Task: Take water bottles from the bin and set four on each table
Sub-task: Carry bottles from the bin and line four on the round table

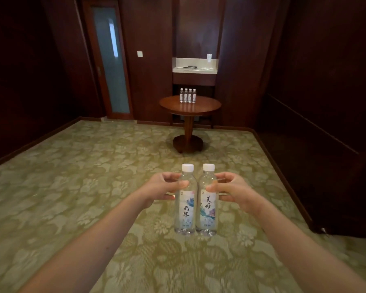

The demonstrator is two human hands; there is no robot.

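Fingers point(182, 184) of L hand point(159, 188) pinch L bottle point(185, 208) shoulder; R hand point(230, 190) likewise R bottle point(207, 208).

Dim room; dark wood walls point(304, 60) either side of round table point(190, 106) lose detail. Brightest: pale counter point(194, 69) above table, frosted door panel point(111, 60) to its left w/ glare streak. Carpet point(93, 187) in front of table evenly lit, soft shadow at table base. Wide-angle bend at edges, img slightly soft

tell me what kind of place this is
Probably a hotel room or private lounge: dark wood-panelled walls, patterned carpet, and a round wooden table set with four water bottles.
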